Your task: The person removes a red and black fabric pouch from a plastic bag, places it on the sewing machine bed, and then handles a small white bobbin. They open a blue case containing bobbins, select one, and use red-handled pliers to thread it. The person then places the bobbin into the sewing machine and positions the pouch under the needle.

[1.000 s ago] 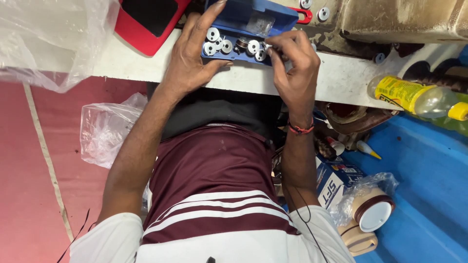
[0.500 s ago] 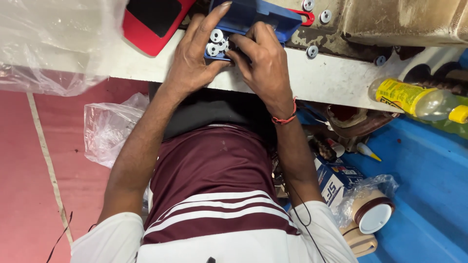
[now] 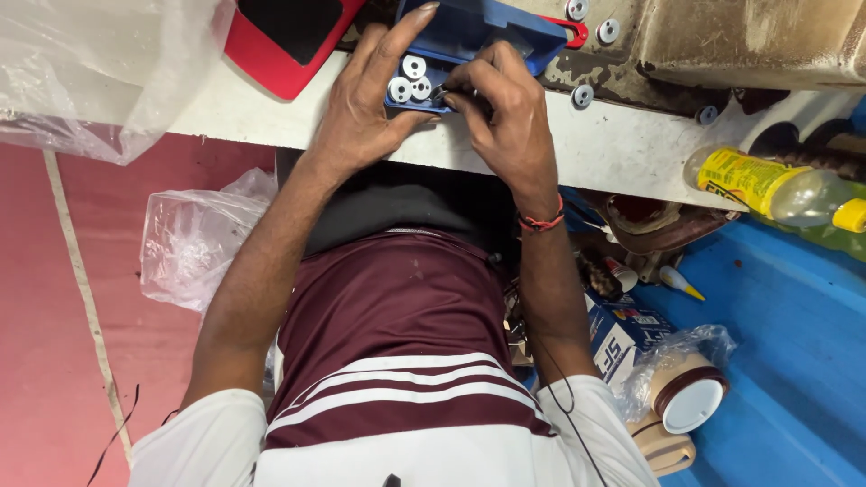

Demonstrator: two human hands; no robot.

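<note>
The left hand (image 3: pixel 370 108) is holding the blue box (image 3: pixel 469 45) still on the desk (image 3: pixel 622 149) — the right hand (image 3: pixel 505 117) is pinching a small dark tool, which should stay straight over the white round parts (image 3: pixel 410 81).

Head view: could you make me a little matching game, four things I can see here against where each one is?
Things:
1. blue case
2. red tray
3. yellow-labelled bottle
4. white-lidded jar

Places:
A. lower right, wrapped in clear plastic
B. on the white bench, left of the left hand
C. lying on its side at the right edge
D. under both hands

Pairs: 1-D, 2-B, 3-C, 4-A
</note>
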